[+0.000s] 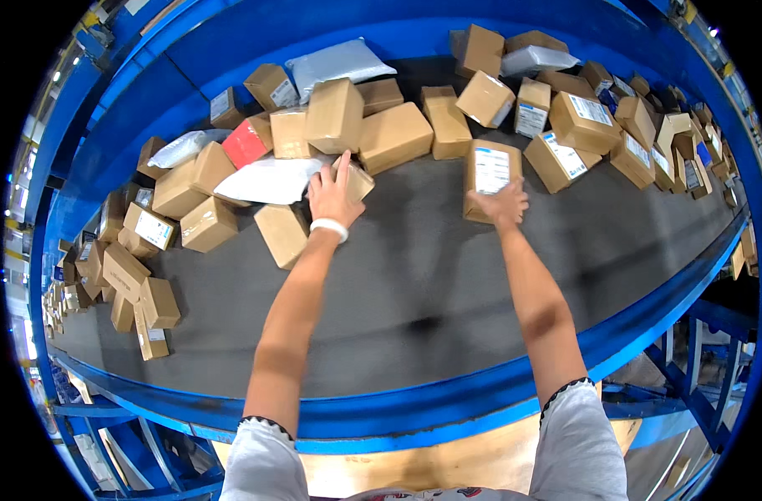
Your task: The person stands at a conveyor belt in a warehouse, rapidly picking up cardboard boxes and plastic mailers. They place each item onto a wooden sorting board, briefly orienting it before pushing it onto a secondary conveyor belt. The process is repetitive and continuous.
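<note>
My left hand (332,199), a white band at its wrist, reaches forward with fingers apart. It rests against a small cardboard box (360,182), partly hidden behind the fingers. Just left of it lies a white plastic mailer (272,180). Over on the right, my right hand (501,203) lies on the near end of a cardboard box with a white label (491,167). Its fingers are spread and do not wrap round the box. Beyond my left hand, a taller carton (334,115) leans on other boxes, beside a long brown carton (395,136).
A dark conveyor belt (398,334) carries boxes heaped along its far side, including a red-faced box (246,142) and a grey plastic mailer (339,63). Further cartons pile up at both ends. A blue metal rim (414,415) borders the belt's near side.
</note>
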A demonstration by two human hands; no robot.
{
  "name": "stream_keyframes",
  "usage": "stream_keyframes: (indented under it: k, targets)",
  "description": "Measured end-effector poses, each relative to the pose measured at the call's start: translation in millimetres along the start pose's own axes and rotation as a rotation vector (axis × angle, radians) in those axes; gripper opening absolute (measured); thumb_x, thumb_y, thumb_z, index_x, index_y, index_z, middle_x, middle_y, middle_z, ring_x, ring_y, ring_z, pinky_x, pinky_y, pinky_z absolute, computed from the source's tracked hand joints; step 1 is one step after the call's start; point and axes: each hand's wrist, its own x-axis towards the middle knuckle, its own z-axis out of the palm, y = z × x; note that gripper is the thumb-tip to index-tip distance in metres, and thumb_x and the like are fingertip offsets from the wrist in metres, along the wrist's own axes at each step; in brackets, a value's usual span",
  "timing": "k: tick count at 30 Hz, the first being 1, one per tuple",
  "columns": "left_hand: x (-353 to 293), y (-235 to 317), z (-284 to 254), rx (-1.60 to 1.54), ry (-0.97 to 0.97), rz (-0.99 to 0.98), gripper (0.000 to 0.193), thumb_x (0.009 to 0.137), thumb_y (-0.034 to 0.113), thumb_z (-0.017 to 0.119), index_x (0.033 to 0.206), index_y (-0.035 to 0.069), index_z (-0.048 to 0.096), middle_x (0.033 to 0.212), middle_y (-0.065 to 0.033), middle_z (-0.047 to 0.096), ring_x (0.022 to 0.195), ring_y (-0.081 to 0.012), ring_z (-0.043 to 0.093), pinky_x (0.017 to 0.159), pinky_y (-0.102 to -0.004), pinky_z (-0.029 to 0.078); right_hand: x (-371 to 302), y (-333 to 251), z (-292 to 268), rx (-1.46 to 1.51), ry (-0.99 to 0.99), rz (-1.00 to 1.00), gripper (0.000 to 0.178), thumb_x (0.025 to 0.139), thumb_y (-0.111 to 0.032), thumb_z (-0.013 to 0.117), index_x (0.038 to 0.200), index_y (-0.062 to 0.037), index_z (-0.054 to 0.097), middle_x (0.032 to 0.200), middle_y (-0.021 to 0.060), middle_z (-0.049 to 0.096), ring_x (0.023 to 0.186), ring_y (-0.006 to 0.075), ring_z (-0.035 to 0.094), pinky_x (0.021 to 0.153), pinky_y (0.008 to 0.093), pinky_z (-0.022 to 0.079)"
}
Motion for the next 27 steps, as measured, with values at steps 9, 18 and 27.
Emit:
stream_keyframes:
  k: [9, 18, 27]
  targets:
    - [-175, 96, -102, -0.385, 0.344, 0.437, 0.101, 0.062, 0.013, 0.092, 0.149, 0.006, 0.042, 0.145, -0.0206, 0.048, 0.142, -0.0469, 0.043, 0.121, -0.0641, 0.029, -119, 211, -253, 0.873, -0.797, -0.188, 0.129, 0.07, -0.035, 0.093, 0.167, -0.0094, 0.012, 0.154, 0.0187, 0.044, 0.145, 0.0337, 0.041, 0.113, 0.0514, 0.041]
    - [-287, 386, -131, -1.137, -0.158, 0.947, 0.087, 0.071, 0.02, 0.094, 0.142, 0.014, 0.045, 0.152, -0.0179, 0.046, 0.146, -0.0515, 0.038, 0.118, -0.0654, 0.034, -392, 625, -423, 0.433, -0.19, -0.156, 0.155, 0.045, -0.032, 0.1, 0.165, -0.0003, 0.007, 0.162, 0.0255, 0.027, 0.151, 0.0425, 0.026, 0.126, 0.0499, 0.023]
    - [-396, 587, -59, -0.75, -0.907, 1.364, 0.064, 0.086, -0.011, 0.068, 0.143, 0.018, 0.061, 0.158, -0.0205, 0.045, 0.143, -0.0414, 0.045, 0.115, -0.0438, 0.043, -589, 795, -429, 0.117, 0.715, 0.708, 0.112, 0.063, -0.017, 0.085, 0.157, -0.0002, 0.026, 0.155, 0.0271, 0.032, 0.141, 0.0434, 0.029, 0.114, 0.0503, 0.026]
